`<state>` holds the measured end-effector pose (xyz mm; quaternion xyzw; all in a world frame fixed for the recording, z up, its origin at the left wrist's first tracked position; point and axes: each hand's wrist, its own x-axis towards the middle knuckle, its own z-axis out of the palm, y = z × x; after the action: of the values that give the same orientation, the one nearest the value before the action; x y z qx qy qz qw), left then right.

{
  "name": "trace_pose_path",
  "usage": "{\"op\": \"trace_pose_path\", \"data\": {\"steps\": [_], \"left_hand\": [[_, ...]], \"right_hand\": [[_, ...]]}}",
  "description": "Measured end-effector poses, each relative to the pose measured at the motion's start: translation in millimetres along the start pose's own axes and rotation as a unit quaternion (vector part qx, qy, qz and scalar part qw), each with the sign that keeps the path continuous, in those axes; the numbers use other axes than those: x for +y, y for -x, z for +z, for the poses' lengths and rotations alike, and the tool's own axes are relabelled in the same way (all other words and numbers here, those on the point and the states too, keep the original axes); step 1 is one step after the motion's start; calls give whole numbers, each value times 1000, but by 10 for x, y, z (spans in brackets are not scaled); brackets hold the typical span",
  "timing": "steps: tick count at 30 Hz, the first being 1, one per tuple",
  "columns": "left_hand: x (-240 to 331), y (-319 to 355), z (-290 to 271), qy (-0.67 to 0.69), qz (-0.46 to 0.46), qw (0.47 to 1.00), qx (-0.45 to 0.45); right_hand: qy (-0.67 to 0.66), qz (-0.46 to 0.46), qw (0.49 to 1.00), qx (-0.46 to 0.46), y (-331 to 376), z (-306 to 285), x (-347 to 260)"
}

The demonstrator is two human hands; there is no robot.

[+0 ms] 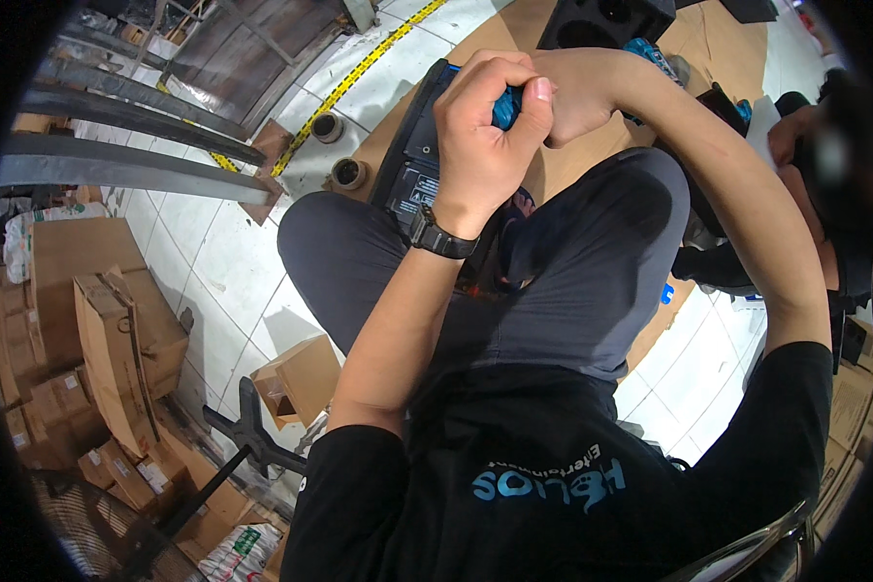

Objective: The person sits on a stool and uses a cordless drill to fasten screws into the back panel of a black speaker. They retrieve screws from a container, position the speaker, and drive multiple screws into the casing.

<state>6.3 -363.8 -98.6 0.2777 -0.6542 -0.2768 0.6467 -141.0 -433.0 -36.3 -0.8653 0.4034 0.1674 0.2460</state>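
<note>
My left hand (490, 131), with a black watch (436, 233) at its wrist, is closed round a rounded teal power tool (505, 109); only a small part of the tool shows between the fingers. Pressed up beside it, my right hand (574, 97) is closed too, apparently on the same tool, with its fingertips curled out of sight. Below both hands stands a black box-shaped cabinet (419, 145) with a printed label, between my bent knees. My hands and leg cover much of it, and where the tool meets it is hidden.
Brown cardboard (553, 175) covers the floor ahead. Another teal tool (652, 56) and a black speaker cabinet (606, 21) lie beyond my hands. A co-worker's hand (791, 134) is at the right. Two round containers (348, 174), metal posts (126, 165) and cartons (116, 339) stand left.
</note>
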Motion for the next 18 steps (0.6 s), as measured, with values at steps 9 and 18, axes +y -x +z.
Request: {"op": "trace_pose_path", "data": {"steps": [9,18], "left_hand": [[21,5,-23,-16,4,1000,-3],[14,1,-5,-7,6,1000,-12]], "right_hand": [[25,31,999,-17,-70,34,19],[19,10,1000,-5,-6,12,2]]}}
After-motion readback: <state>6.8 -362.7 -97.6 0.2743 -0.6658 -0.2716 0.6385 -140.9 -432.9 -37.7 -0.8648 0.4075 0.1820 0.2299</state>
